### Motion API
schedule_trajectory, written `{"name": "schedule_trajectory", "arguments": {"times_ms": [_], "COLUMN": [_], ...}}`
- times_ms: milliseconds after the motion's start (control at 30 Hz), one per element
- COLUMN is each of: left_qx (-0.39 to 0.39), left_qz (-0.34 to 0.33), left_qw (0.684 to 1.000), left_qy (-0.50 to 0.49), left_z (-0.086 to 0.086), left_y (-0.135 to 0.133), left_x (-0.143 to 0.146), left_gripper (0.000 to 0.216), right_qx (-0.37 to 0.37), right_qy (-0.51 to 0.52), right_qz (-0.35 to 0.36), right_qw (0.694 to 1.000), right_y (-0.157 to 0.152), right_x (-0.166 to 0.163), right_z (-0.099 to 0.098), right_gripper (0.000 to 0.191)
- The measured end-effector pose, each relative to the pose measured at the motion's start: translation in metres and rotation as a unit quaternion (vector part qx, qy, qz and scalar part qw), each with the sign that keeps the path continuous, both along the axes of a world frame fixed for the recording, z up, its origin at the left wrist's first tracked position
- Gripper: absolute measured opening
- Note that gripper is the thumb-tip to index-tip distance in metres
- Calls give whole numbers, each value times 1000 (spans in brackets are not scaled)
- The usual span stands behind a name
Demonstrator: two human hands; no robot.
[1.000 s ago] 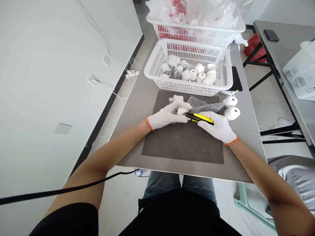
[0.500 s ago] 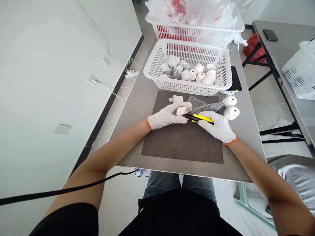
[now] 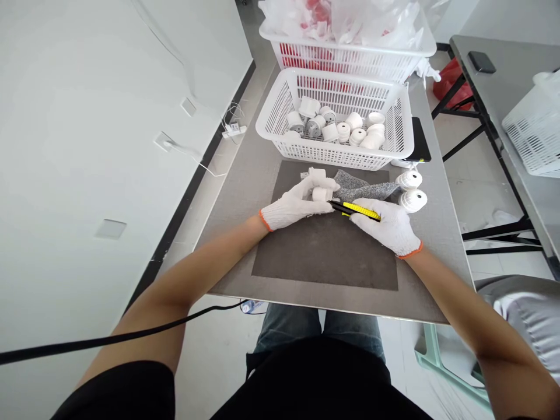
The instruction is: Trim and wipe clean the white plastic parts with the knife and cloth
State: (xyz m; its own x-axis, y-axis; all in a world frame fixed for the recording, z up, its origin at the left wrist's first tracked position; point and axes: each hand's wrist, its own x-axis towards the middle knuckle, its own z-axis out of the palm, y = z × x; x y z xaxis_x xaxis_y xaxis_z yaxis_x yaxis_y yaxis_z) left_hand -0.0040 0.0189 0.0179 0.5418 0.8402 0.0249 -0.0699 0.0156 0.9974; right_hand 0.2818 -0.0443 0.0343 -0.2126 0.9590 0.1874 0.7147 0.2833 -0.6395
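Note:
In a white knit glove, my left hand [image 3: 301, 200] is closed around a small white plastic cap-like part [image 3: 322, 194]. My gloved right hand [image 3: 385, 224] grips a yellow and black utility knife [image 3: 361, 210], its tip pointing left at the part's lower edge. Whether the blade touches the part I cannot tell. Just behind my left fingers lies another white part [image 3: 317, 174] with prongs. A crumpled grey cloth [image 3: 365, 189] rests behind both hands. Two ribbed white parts [image 3: 412, 200] stand to the right of my right hand.
A dark mat [image 3: 324, 256] lies on the grey table [image 3: 236, 286]. Behind it stands a white basket [image 3: 332, 156] holding several white parts, with a bag-filled basket [image 3: 350, 55] further back. A black flat device [image 3: 419, 142] sits at the basket's right. A black cable [image 3: 131, 336] crosses at lower left.
The white part in my left hand has turned slightly and shifted a little to the left. My right hand with the knife has hardly moved.

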Motion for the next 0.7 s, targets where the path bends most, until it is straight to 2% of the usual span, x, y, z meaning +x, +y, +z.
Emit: {"name": "schedule_trajectory", "arguments": {"times_ms": [100,200,267,400,533,700], "left_qx": [-44,-41,-25,5,-32,-53], "left_qz": [5,1,-1,14,-20,13], "left_qw": [999,998,999,999,999,998], "left_qy": [-29,-42,-21,43,0,-8], "left_z": [-1,2,5,9,10,13], "left_y": [-2,-4,-3,0,-2,-8], "left_x": [2,3,2,0,0,3], "left_gripper": [51,49,56,63,60,66], "right_qx": [9,25,28,29,24,19], "right_qy": [-28,-37,-38,-52,-27,-19], "right_qz": [-23,-12,0,-31,18,-20], "right_qw": [999,999,999,998,999,999], "right_y": [0,0,0,1,1,2], "right_x": [-1,0,1,2,2,2], "right_z": [1,-1,-3,-5,-5,-5], "right_gripper": [38,39,40,44,40,44]}}
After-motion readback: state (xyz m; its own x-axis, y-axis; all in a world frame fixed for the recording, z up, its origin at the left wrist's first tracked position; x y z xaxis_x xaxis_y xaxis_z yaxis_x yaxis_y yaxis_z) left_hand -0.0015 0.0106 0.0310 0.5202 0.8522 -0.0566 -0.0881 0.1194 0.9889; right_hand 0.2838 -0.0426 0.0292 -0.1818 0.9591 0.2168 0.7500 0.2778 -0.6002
